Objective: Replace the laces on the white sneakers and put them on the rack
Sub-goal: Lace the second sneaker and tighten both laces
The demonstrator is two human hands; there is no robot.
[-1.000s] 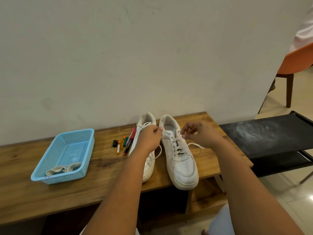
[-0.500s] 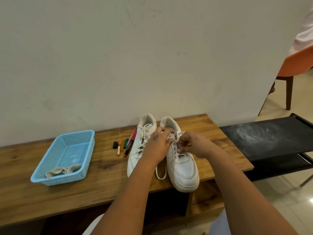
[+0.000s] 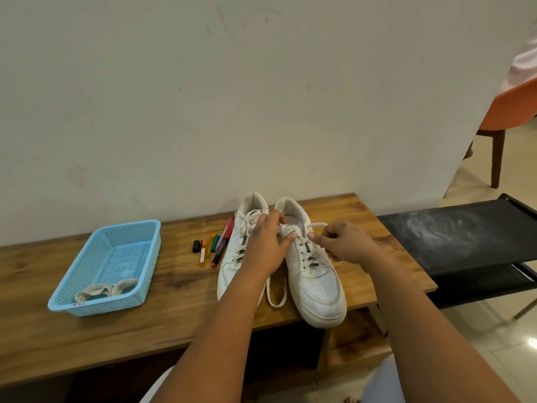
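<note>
A blue basket (image 3: 107, 266) sits on the left of the wooden bench (image 3: 87, 330); in its near corner lie rolled cream laces (image 3: 107, 289). The two white sneakers stand side by side at the middle of the bench, toes toward me, heels toward the wall. The left sneaker (image 3: 235, 257) is laced and partly covered by my forearm. The right sneaker (image 3: 313, 274) is the one I am working on, its toe at the bench's near edge. My left hand (image 3: 268, 245) has its fingers curled, pinching the lace (image 3: 316, 226) at the top eyelets. My right hand (image 3: 344, 244) pinches the same lace just opposite, thumb and forefinger closed on it; how the remaining fingers lie is hard to make out. A loop of lace hangs between the sneakers. A few markers (image 3: 216, 245) lie left of the sneakers. The black rack (image 3: 459, 231) stands just beside the bench on the right.
</note>
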